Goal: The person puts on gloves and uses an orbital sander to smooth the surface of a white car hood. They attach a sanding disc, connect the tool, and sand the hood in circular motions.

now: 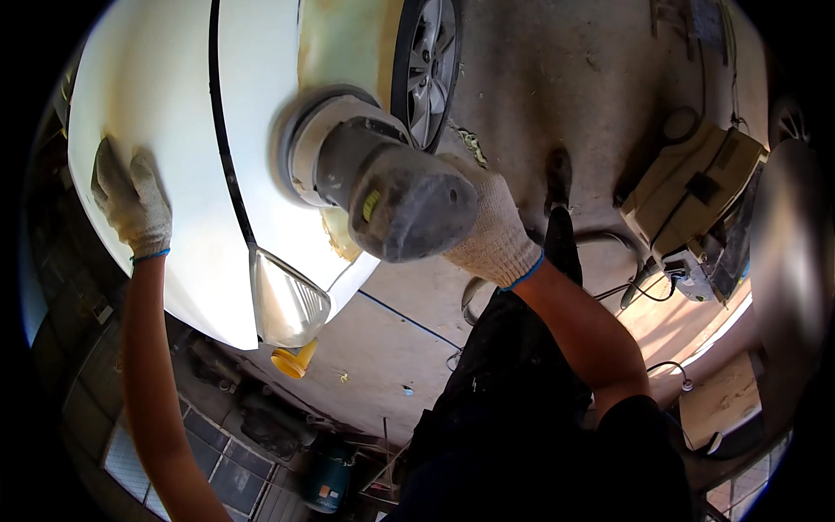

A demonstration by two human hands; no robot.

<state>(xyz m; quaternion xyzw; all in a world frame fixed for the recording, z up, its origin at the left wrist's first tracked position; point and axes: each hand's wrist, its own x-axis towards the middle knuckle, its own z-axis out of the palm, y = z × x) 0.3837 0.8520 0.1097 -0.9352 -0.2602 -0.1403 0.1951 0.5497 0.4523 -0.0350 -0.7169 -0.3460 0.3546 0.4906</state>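
Observation:
A white car's hood (165,78) and front fender (261,78) fill the left half of the view, split by a dark seam. My left hand (139,204), in a knitted work glove, lies with fingers outstretched on the hood. Gripped by my gloved right hand (496,226) is a dark grey power sander (409,196), its round pad against the fender. The sander's body hides most of my right fingers. Yellowish, worn patches (339,235) show on the fender around the tool. Below the sander sits the car's headlight (287,300).
The front wheel (429,74) stands beyond the sander. A yellow cup-shaped object (296,358) shows below the headlight. At the right, a wheeled beige box-like machine (696,187) has cables around it. A dark hose (409,319) crosses the concrete floor. A teal container (328,478) stands at the bottom.

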